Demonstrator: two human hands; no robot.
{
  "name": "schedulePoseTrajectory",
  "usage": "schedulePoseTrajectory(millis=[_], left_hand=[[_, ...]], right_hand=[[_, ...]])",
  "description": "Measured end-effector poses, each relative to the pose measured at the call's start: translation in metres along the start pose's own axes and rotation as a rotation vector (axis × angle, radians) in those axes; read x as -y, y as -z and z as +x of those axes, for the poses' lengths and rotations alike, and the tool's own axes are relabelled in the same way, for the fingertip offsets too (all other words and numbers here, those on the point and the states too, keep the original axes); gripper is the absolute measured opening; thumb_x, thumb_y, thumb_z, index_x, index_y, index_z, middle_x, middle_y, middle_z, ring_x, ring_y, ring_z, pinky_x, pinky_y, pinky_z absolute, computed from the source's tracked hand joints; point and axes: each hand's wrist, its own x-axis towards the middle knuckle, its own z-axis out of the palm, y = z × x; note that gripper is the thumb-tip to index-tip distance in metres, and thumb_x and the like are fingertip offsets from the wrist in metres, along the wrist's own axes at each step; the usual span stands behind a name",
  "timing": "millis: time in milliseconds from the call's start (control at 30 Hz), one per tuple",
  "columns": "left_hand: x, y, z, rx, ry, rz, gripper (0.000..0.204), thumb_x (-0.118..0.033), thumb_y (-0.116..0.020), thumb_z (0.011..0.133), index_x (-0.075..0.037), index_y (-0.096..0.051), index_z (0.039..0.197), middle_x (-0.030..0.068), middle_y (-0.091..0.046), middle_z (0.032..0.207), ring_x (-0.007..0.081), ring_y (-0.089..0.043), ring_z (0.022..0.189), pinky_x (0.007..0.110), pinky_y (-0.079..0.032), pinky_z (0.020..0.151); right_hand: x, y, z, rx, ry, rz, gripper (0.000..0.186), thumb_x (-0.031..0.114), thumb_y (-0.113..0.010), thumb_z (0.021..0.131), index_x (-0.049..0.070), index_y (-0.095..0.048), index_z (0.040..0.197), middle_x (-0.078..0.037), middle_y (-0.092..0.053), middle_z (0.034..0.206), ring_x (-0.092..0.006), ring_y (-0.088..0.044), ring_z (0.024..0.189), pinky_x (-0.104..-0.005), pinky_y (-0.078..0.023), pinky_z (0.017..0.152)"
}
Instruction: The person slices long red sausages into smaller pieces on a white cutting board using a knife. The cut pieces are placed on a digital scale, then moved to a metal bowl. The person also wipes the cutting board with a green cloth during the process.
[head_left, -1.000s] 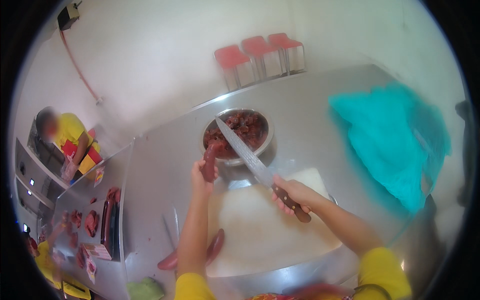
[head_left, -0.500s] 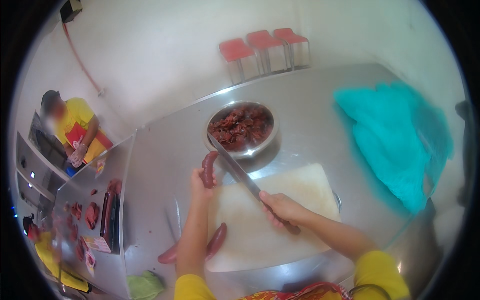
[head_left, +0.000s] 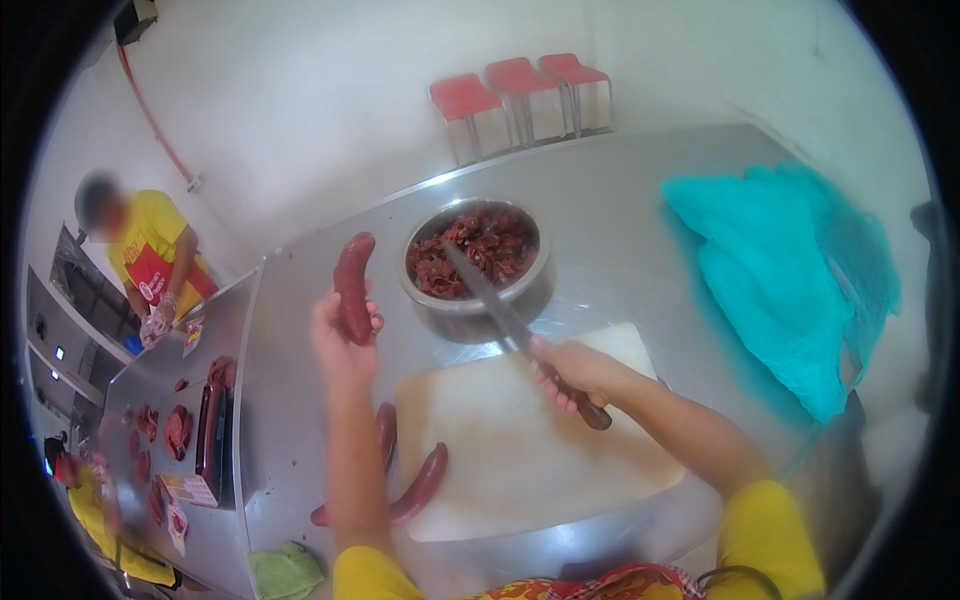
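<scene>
The left grip point(head_left: 345, 325) is closed around a dark red, sausage-like piece point(head_left: 354, 290), lifted clear of the table point(head_left: 300, 350) to the left of the steel bowl point(head_left: 545, 275). The right grip point(head_left: 575, 375) is wrapped around the dark handle of a long knife point(head_left: 495, 305), whose blade slants over the bowl's near rim (whether its tip touches the chopped red meat point(head_left: 495, 240) inside, I cannot tell). Beneath the knife hand lies a pale cutting board point(head_left: 545, 450); a curved red piece point(head_left: 425, 485) crosses its left edge, partly hidden by the forearm, with another piece point(head_left: 386, 425) just beyond. A green cloth point(head_left: 285, 570) sits by the near edge, and a turquoise plastic bag point(head_left: 775, 290) spreads at the right, well apart from both hands
</scene>
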Motion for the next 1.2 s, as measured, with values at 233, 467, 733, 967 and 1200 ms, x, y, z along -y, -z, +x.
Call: schedulePoseTrajectory(millis=[233,467,733,967,1200], left_hand=[[0.001,0.002,-0.127,0.147,0.171,0.304,0.057,-0.029,-0.067,0.077,-0.004,-0.049,0.126,0.0121,-0.058,0.110,0.0183,-0.059,0.086,0.030,-0.049,0.074],[0.054,0.014,-0.274,0.743,0.483,1.016,0.038,-0.021,-0.075,0.082,-0.010,-0.055,0.112,0.0052,-0.061,0.095,0.0166,-0.056,0.090,0.028,-0.045,0.079],[0.090,0.011,-0.302,0.527,-0.341,1.353,0.029,-0.011,-0.074,0.073,-0.006,-0.064,0.100,0.0127,-0.058,0.099,0.0313,-0.050,0.097,0.038,-0.041,0.086],[0.110,0.017,-0.325,0.322,-0.496,1.320,0.019,-0.004,-0.067,0.068,-0.005,-0.060,0.087,0.0128,-0.056,0.086,0.0324,-0.050,0.085,0.041,-0.043,0.075],[0.116,0.014,-0.336,0.280,-0.526,1.288,0.020,-0.001,-0.067,0.067,-0.004,-0.059,0.086,0.0117,-0.058,0.084,0.0316,-0.051,0.084,0.040,-0.044,0.073]], right_hand=[[-0.034,0.020,-0.047,-0.146,0.149,0.000,0.055,0.058,-0.043,0.095,0.004,-0.051,0.085,-0.001,-0.046,0.057,-0.0107,-0.044,0.040,-0.0274,-0.037,0.035],[-0.167,0.011,-0.149,-0.101,0.212,-0.200,0.051,0.051,-0.052,0.094,0.000,-0.056,0.096,-0.005,-0.057,0.064,-0.0155,-0.057,0.056,-0.0283,-0.047,0.054],[-0.213,0.041,-0.218,-0.042,0.057,-0.789,0.050,0.048,-0.050,0.095,-0.001,-0.057,0.102,-0.023,-0.064,0.074,-0.0378,-0.064,0.073,-0.0425,-0.049,0.068],[-0.205,0.022,-0.261,-0.138,0.110,-0.971,0.053,0.048,-0.042,0.098,-0.003,-0.055,0.093,-0.025,-0.061,0.072,-0.0430,-0.062,0.071,-0.0481,-0.048,0.066],[-0.178,0.032,-0.308,-0.123,0.064,-1.127,0.048,0.043,-0.040,0.100,-0.001,-0.054,0.086,-0.023,-0.059,0.065,-0.0442,-0.059,0.065,-0.0494,-0.046,0.060]])
